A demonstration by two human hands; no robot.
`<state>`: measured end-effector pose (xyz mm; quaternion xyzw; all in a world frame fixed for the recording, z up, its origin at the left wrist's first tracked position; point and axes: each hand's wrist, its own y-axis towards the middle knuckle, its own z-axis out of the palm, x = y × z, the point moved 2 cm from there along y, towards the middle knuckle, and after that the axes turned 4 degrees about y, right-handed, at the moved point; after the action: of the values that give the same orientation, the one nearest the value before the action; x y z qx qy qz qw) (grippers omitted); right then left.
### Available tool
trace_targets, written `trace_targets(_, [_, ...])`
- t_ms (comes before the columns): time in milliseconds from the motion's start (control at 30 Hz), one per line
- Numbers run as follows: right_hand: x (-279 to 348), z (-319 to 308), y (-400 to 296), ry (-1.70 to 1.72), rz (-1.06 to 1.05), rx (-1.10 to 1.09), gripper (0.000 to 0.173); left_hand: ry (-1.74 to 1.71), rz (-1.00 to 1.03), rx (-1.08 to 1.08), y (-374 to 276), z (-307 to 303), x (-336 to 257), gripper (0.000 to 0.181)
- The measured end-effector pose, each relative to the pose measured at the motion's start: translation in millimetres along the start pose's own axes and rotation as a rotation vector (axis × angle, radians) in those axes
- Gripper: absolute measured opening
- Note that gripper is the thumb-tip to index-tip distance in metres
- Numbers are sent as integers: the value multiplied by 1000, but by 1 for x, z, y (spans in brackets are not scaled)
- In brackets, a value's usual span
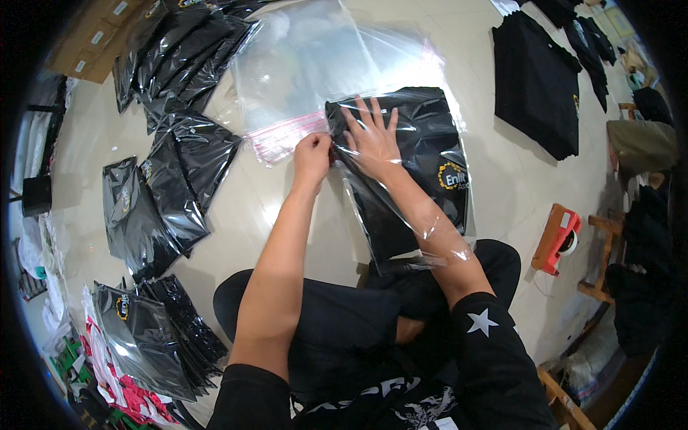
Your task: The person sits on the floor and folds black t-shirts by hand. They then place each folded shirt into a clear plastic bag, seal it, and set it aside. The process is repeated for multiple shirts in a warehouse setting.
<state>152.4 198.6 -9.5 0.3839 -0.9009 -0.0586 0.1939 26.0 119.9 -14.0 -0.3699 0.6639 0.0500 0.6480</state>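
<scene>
A folded black shirt [430,140] with a printed emblem lies in a clear plastic bag [365,226] before me. My right hand [371,137] is spread flat on the shirt's upper left part. Clear film crosses over my right forearm; whether the hand itself is under the film I cannot tell. At the shirt's left edge, my left hand [313,161] pinches the side of the bag between thumb and fingers. The shirt partly covers a fanned stack of clear plastic bags [301,59] with pink-edged strips.
Bagged black shirts lie in piles at the left [140,215], upper left [177,54] and lower left [145,333]. Cardboard boxes [97,37] stand beyond. Unbagged folded black shirts [535,86] are at the upper right. A red tape dispenser [556,239] sits on the tiled floor [269,215].
</scene>
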Motion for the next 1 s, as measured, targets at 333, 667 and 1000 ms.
trace_targets(333, [-11,1,0,-26,-11,58,52,50,42,-94,-4,0,-4,18])
trace_targets(667, [-22,-5,0,-26,40,63,52,44,31,-123,-2,0,1,18])
trace_targets(1000, [-8,-8,2,15,-25,-39,49,213,33,-127,1,-3,-3,26])
